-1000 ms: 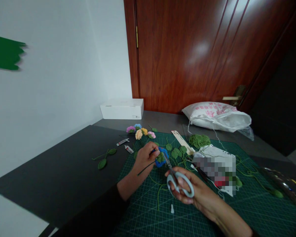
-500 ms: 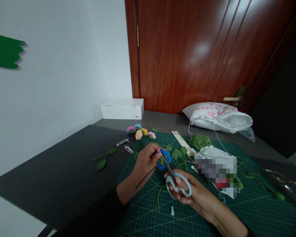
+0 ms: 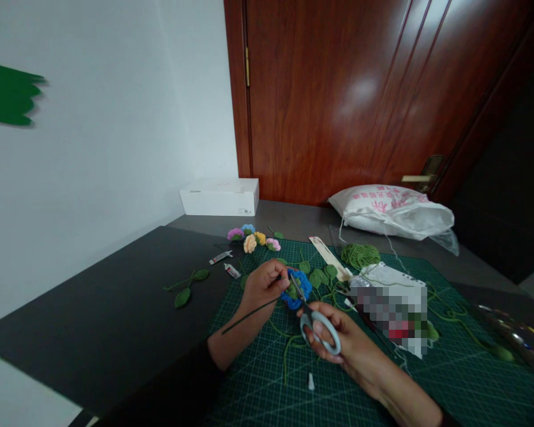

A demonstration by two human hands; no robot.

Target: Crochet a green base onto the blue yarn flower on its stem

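My left hand (image 3: 266,286) pinches a blue crocheted flower (image 3: 303,286) with a green centre at its left edge. A thin dark green stem (image 3: 249,315) runs from the flower back across my left wrist. In my right hand (image 3: 338,335) is a pair of scissors (image 3: 317,327) with pale grey handles, my fingers in the loops. The blades lie against the flower's green centre, and their tips are close to my left fingers. Whether a thread is between the blades is too small to tell.
A green cutting mat (image 3: 258,391) lies under my hands. Beyond are several coloured flowers (image 3: 250,243), glue tubes (image 3: 232,271), green leaves (image 3: 323,275), a yarn bundle (image 3: 360,255) and a wooden strip (image 3: 329,258). A white box (image 3: 220,198) and a white sack (image 3: 389,207) stand behind.
The scissor handles have come closer together and turned slightly. The stem has swung to a flatter angle over my left wrist, and the flower has shifted a little to the right.
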